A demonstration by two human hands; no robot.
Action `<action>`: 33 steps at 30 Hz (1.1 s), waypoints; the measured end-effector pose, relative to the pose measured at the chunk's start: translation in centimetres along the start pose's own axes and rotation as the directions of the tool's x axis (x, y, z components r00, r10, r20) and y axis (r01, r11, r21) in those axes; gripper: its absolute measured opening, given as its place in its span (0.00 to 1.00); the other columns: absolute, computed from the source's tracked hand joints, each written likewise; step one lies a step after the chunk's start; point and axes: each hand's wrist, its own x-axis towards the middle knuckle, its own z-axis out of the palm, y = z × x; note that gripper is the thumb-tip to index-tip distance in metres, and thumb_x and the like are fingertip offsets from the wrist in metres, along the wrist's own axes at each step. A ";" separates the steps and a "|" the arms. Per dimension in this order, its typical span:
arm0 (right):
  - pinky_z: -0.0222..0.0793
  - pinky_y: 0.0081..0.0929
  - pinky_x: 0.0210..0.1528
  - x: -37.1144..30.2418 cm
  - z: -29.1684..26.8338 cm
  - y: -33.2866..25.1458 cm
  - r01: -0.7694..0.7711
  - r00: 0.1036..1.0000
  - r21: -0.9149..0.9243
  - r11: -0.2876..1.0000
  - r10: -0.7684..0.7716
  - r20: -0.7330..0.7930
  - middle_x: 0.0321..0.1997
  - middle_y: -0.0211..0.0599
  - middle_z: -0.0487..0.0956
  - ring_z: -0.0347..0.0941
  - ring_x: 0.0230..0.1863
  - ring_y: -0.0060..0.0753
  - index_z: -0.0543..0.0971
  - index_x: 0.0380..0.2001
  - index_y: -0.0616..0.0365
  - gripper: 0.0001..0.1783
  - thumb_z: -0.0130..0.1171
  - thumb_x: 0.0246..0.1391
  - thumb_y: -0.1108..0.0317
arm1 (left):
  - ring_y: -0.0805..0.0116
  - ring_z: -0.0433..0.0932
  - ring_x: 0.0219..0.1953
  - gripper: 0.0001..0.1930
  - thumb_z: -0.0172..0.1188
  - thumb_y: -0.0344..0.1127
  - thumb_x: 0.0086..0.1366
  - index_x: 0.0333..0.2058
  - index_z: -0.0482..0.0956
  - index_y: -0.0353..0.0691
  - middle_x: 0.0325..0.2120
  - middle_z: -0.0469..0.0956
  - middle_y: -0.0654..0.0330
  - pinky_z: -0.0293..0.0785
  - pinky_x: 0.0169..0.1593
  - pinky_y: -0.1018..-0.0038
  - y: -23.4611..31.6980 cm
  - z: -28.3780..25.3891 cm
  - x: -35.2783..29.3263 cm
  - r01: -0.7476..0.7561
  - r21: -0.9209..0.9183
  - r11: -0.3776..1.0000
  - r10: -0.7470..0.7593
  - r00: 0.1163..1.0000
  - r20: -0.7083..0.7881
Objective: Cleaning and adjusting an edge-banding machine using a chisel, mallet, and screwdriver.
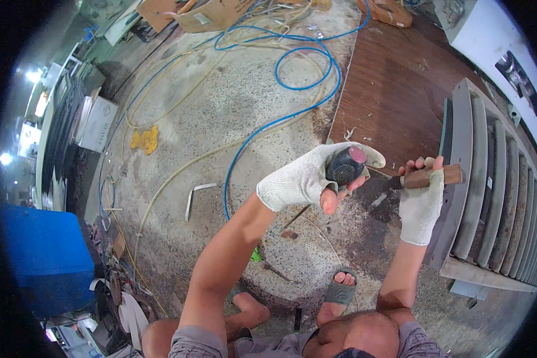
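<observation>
My left hand (pixel 304 179), in a white fingerless glove, is closed round a thick black handle (pixel 345 166) with a pinkish-red end facing up. A thin dark rod (pixel 296 216) shows below that hand; whether it belongs to the handle I cannot tell. My right hand (pixel 422 200), gloved likewise, grips a wooden handle (pixel 452 174) whose bare end sticks out to the right. Its other end points left toward a dark, blurred part, too unclear to name. Close to the right hand stands a grey slatted metal frame (pixel 480 179).
A brown wood-patterned board (pixel 394 89) lies ahead on the speckled concrete floor (pixel 209 101). A blue hose (pixel 238 152) and a pale hose (pixel 179 170) wind across it. At left are a blue box-like object (pixel 48 256) and a white carton (pixel 97 125); a cardboard box (pixel 212 17) stands far ahead.
</observation>
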 end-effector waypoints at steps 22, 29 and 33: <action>0.65 0.27 0.59 -23.5 33.4 -11.3 0.570 0.574 -0.673 0.471 0.358 0.736 0.53 0.34 0.73 0.69 0.56 0.30 0.71 0.56 0.61 0.27 0.64 0.60 0.59 | 0.61 0.81 0.37 0.30 0.70 0.61 0.53 0.43 0.82 0.42 0.34 0.83 0.54 0.76 0.45 0.65 20.5 9.6 -41.9 0.550 0.306 0.777 0.201 0.244 -0.949; 0.75 0.27 0.42 -44.9 57.9 -28.9 0.133 -0.451 -0.990 -0.043 0.887 -0.099 0.53 0.37 0.71 0.74 0.42 0.28 0.78 0.49 0.61 0.21 0.63 0.49 0.81 | 0.54 0.80 0.50 0.47 0.58 0.79 0.50 0.49 0.82 0.36 0.46 0.82 0.48 0.72 0.52 0.63 21.3 52.1 -58.5 0.112 -0.744 0.659 -0.615 -0.489 -0.618; 0.63 0.35 0.63 -51.0 63.1 -36.8 0.481 -0.499 -0.870 -0.113 0.780 -0.378 0.69 0.42 0.65 0.69 0.61 0.42 0.74 0.57 0.54 0.27 0.65 0.53 0.67 | 0.61 0.80 0.28 0.42 0.61 0.77 0.50 0.38 0.82 0.35 0.28 0.81 0.55 0.73 0.32 0.65 20.8 70.4 -60.0 -0.241 -0.613 0.753 -0.569 -0.707 -0.421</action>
